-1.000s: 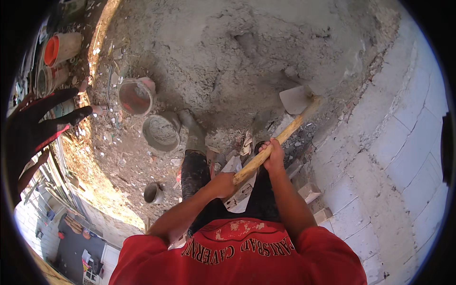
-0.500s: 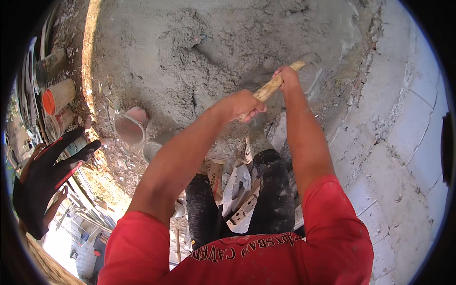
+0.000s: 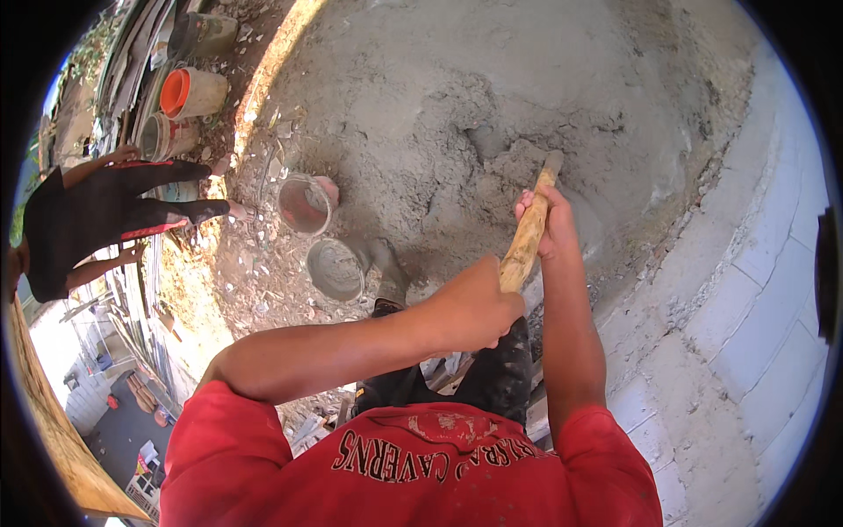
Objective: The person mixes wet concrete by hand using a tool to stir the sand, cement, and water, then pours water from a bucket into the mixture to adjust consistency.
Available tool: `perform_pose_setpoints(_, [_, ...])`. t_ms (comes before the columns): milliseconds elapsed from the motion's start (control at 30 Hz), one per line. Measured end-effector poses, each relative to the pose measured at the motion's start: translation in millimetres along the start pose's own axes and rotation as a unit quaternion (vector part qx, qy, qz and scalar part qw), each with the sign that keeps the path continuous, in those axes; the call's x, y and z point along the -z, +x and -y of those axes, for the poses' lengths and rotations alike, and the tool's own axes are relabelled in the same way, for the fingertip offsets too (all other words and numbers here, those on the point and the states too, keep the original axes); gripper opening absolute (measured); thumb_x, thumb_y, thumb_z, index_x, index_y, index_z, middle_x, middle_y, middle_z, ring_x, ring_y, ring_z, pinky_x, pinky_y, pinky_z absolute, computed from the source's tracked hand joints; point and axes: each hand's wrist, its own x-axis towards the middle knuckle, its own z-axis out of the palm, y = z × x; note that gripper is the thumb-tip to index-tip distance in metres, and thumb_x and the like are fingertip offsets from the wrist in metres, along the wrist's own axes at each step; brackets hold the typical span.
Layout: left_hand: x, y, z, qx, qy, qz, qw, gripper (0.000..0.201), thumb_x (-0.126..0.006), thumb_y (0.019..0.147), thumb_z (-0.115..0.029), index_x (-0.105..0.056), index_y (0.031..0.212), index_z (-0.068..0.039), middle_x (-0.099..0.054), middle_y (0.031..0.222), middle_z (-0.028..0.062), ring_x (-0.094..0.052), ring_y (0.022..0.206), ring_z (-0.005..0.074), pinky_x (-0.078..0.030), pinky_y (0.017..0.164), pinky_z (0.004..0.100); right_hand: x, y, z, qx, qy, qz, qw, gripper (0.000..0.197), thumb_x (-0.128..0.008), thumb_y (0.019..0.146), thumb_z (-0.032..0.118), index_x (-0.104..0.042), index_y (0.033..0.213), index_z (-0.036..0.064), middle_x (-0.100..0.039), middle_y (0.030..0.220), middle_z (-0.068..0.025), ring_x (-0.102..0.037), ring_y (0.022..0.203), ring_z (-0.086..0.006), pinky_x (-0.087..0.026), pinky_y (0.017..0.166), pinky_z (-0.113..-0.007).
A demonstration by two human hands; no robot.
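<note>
Wrapped tight round the wooden handle (image 3: pixel 526 241), left hand (image 3: pixel 479 306) behind, right hand (image 3: pixel 557 227) ahead: that spacing should give good leverage in the wet cement (image 3: pixel 514 160) just beyond!

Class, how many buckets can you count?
5 visible: pinkish bucket, grey bucket by left foot; dark bucket, orange-rimmed bucket, whitish bucket upper left. Co-worker's legs may hide another.

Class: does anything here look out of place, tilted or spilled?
Perhaps the reddish-sided bucket left of centre: it seems tilted, its mouth turned sideways, unlike the grey bucket beside it, though fisheye distortion may exaggerate this. The wooden handle looks undamaged.
</note>
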Motion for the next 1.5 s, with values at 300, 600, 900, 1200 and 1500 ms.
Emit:
perform_pose_setpoints(300, [159.3,-200.0,110.2,-0.039,-0.003,-0.080,0.996,0.041,-0.057,0.091,-0.022,-0.043,0.114,0.008,-0.062,0.081,0.0223,-0.065,0.069,0.0319,-0.050,0.065,0.0431,-146.9,115.6,-165.7,-0.051,-0.266,-0.113,0.956,0.019,-0.058,0.097,0.018,-0.049,0.105,0.0028,-0.053,0.087,-0.0099,-0.057,0.077,-0.0222,-0.057,0.068,-0.037])
perform_pose_setpoints(600, [235.5,-259.4,435.8,-0.070,-0.032,-0.231,0.970,0.066,-0.064,0.094,-0.022,-0.032,0.148,-0.002,-0.062,0.113,0.0257,-0.064,0.105,0.0350,-0.049,0.090,0.0442,-208.7,130.5,-493.6,-0.052,-0.371,-0.065,0.925,0.010,-0.058,0.092,0.011,-0.052,0.091,0.0038,-0.051,0.078,-0.0056,-0.055,0.066,-0.0193,-0.054,0.062,-0.036])
perform_pose_setpoints(900, [279.8,-96.7,699.2,0.153,0.134,-0.435,0.877,0.040,-0.070,0.084,-0.018,-0.056,0.120,-0.008,-0.068,0.102,0.0204,-0.062,0.106,0.0409,-0.045,0.089,0.0527,-120.2,216.1,-658.0,-0.130,-0.247,-0.084,0.957,0.012,-0.061,0.083,0.008,-0.051,0.088,0.0073,-0.050,0.078,-0.0054,-0.050,0.062,-0.0190,-0.048,0.054,-0.035])
perform_pose_setpoints(1200, [188.0,-138.6,537.1,0.086,0.191,-0.302,0.930,0.025,-0.070,0.081,-0.017,-0.058,0.101,-0.009,-0.068,0.080,0.0217,-0.066,0.078,0.0467,-0.052,0.066,0.0550,-66.0,91.5,-445.1,-0.090,-0.120,-0.045,0.988,0.014,-0.062,0.083,0.019,-0.050,0.087,0.0124,-0.051,0.074,-0.0046,-0.050,0.067,-0.0212,-0.046,0.070,-0.040])
perform_pose_setpoints(1500, [41.4,82.7,369.3,-0.050,0.237,0.051,0.969,0.043,-0.072,0.079,-0.025,-0.062,0.110,0.002,-0.068,0.092,0.0274,-0.069,0.086,0.0418,-0.054,0.076,0.0474,181.0,-18.5,-194.5,0.114,-0.064,-0.306,0.943,0.013,-0.064,0.089,0.014,-0.052,0.092,0.0104,-0.051,0.075,-0.0035,-0.053,0.063,-0.0201,-0.050,0.061,-0.038])
